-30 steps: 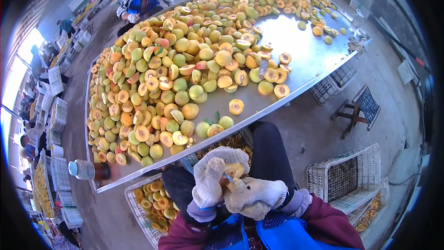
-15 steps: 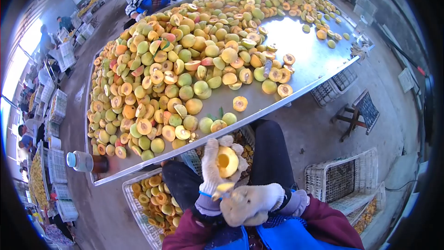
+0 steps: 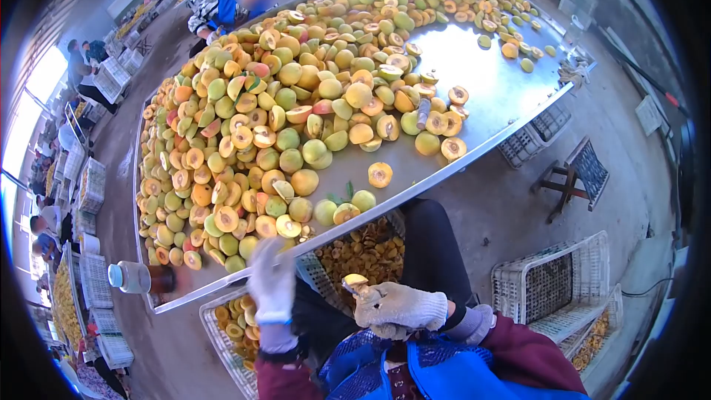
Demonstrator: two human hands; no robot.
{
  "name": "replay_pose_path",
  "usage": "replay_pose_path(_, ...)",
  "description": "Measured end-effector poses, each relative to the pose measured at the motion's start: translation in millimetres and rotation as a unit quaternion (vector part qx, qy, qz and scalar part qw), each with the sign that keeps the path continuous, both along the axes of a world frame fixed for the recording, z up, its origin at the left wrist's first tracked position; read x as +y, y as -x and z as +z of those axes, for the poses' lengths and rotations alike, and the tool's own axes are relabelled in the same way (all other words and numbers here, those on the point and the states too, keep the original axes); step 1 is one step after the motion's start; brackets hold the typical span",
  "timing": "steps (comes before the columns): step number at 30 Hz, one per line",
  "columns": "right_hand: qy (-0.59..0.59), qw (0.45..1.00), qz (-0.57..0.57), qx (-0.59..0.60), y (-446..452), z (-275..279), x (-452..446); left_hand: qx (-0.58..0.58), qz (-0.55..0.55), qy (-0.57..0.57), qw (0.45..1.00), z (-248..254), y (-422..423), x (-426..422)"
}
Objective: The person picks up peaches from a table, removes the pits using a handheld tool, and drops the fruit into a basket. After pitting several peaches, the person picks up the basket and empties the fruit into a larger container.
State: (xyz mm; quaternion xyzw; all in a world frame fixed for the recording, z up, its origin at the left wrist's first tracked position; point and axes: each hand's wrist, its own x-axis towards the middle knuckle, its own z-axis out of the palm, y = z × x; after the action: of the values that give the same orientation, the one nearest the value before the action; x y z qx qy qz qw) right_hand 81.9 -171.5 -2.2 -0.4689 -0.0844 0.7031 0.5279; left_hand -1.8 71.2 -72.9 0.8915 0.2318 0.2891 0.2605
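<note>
Smeared by motion, my gloved left hand is at the near edge of the metal table, beside the peach pile; its fingers are too blurred to read, and no fruit shows in it. My gloved right hand is closed in front of my lap, with a small yellow-tipped pitting tool sticking out, its handle hidden in the glove. Below, between my legs, a crate holds brownish fruit pieces. A loose peach half lies cut side up near the table edge.
At my left a crate holds peach halves. A bottle of dark liquid stands at the table's left corner. On the right are a folding stool and a white crate. Another person works across the table.
My left hand has moved from my lap up and left toward the pile; the hollowed peach half it held no longer shows. My right hand has shifted slightly right and up, still gripping the tool.
</note>
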Motion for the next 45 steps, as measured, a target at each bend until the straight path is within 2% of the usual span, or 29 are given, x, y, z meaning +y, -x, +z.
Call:
replay_pose_path(1, 0.001, 1.000, -0.003, -0.002, -0.9, 2.9, -0.8, -0.024, -0.085, 0.047, 0.995, 1.9, -32.8, -14.6)
replay_pose_path(4, 0.033, 0.999, -0.015, -0.036, -6.9, 3.8, -8.2, 0.125, -0.208, 0.066, 0.968, 8.7, -125.2, -50.3)
replay_pose_path(6, 0.038, 0.997, -0.034, -0.050, -11.6, 7.5, -16.8, 0.108, -0.161, 0.010, 0.981, -17.9, -177.2, -68.4)
replay_pose_path(9, 0.038, 0.993, -0.076, -0.077, -14.8, -5.4, -28.1, 0.331, -0.163, 0.026, 0.929, -44.9, -225.4, -78.6)
replay_pose_path(11, 0.064, 0.988, -0.089, -0.109, -12.7, -25.3, -27.9, 0.313, -0.189, 0.043, 0.930, -48.1, -228.5, -74.1)
replay_pose_path(13, 0.080, 0.989, -0.088, -0.091, -21.1, -7.0, -27.3, 0.315, -0.221, 0.069, 0.920, -51.7, -217.1, -73.3)
replay_pose_path(14, 0.094, 0.989, -0.089, -0.079, -22.5, 0.7, -26.1, 0.236, -0.178, 0.278, 0.914, -49.1, -211.5, -68.1)
replay_pose_path(15, 0.096, 0.989, -0.089, -0.072, -21.1, -4.0, -25.3, 0.142, -0.123, 0.471, 0.862, -40.8, -204.8, -62.5)
replay_pose_path(16, 0.085, 0.988, -0.099, -0.077, -20.8, -11.5, -23.0, 0.051, -0.136, 0.588, 0.795, -23.7, -192.0, -56.7)
replay_pose_path(17, 0.074, 0.988, -0.109, -0.081, -19.8, -18.1, -20.7, -0.042, -0.144, 0.689, 0.709, -4.8, -176.2, -52.3)
replay_pose_path(19, 0.088, 0.989, -0.075, -0.093, -20.7, -25.6, -15.3, -0.129, -0.214, 0.708, 0.660, 39.9, -138.8, -58.0)
replay_pose_path(20, 0.108, 0.947, -0.063, -0.297, -16.9, -31.1, -10.7, -0.135, -0.234, 0.683, 0.679, 56.7, -121.5, -66.0)
replay_pose_path(21, 0.122, 0.862, -0.046, -0.490, -15.5, -30.0, -4.9, -0.089, -0.316, 0.633, 0.701, 57.8, -107.9, -61.9)
replay_pose_path(23, 0.156, 0.884, -0.011, -0.440, -16.7, -18.9, 0.3, 0.052, -0.399, 0.320, 0.858, 66.1, -84.1, -69.8)
replay_pose_path(24, 0.169, 0.875, 0.027, -0.453, -15.4, -20.5, 3.0, 0.062, -0.381, 0.058, 0.921, 60.7, -81.2, -66.6)
replay_pose_path(25, 0.180, 0.864, 0.063, -0.467, -13.6, -20.6, 4.0, 0.063, -0.378, 0.060, 0.922, 49.6, -75.4, -62.5)
replay_pose_path(27, 0.149, 0.866, 0.048, -0.475, -12.9, -6.6, 0.0, 0.041, -0.153, 0.224, 0.962, 39.6, -70.8, -55.8)
replay_pose_path(28, 0.142, 0.887, 0.032, -0.439, -11.4, -2.7, -1.3, 0.006, -0.093, 0.475, 0.875, 38.3, -64.5, -54.5)
replay_pose_path(29, 0.136, 0.907, 0.016, -0.397, -6.8, -1.2, -2.4, -0.078, -0.105, 0.611, 0.781, 39.3, -58.0, -50.8)
replay_pose_path(31, 0.108, 0.883, -0.027, -0.456, 2.6, -11.8, -0.6, -0.150, -0.111, 0.735, 0.652, 47.2, -46.2, -59.2)
replay_pose_path(32, 0.107, 0.862, -0.026, -0.494, 4.3, -11.8, 0.9, -0.153, -0.110, 0.735, 0.652, 57.8, -43.8, -66.4)
replay_pose_path(34, 0.105, 0.841, -0.022, -0.530, 8.0, -9.5, 4.7, -0.169, -0.139, 0.666, 0.713, 74.6, -41.5, -77.4)
replay_pose_path(35, 0.120, 0.822, 0.011, -0.556, 8.6, -5.6, 7.6, -0.170, -0.135, 0.667, 0.713, 72.4, -45.3, -75.0)
replay_pose_path(36, 0.134, 0.801, 0.043, -0.582, 10.3, -3.3, 9.3, -0.119, -0.227, 0.390, 0.884, 67.5, -52.0, -71.0)
replay_pose_path(37, 0.133, 0.801, 0.046, -0.582, 11.6, -6.0, 9.5, -0.053, -0.293, 0.068, 0.952, 65.0, -54.5, -69.1)
replay_pose_path(38, 0.149, 0.799, 0.043, -0.582, 11.9, -11.4, 8.7, 0.024, -0.256, 0.059, 0.965, 64.8, -52.4, -77.0)
replay_pose_path(41, 0.158, 0.786, 0.062, -0.595, 11.7, -11.7, 5.1, 0.020, -0.167, -0.039, 0.985, 49.0, -55.3, -78.0)
replay_pose_path(43, 0.144, 0.834, 0.055, -0.531, 16.4, -10.9, 4.9, 0.027, -0.189, -0.037, 0.981, 47.5, -54.0, -86.2)
replay_pose_path(45, 0.123, 0.833, 0.036, -0.539, 19.4, -18.6, 3.7, -0.005, -0.247, -0.048, 0.968, 44.3, -51.3, -95.8)
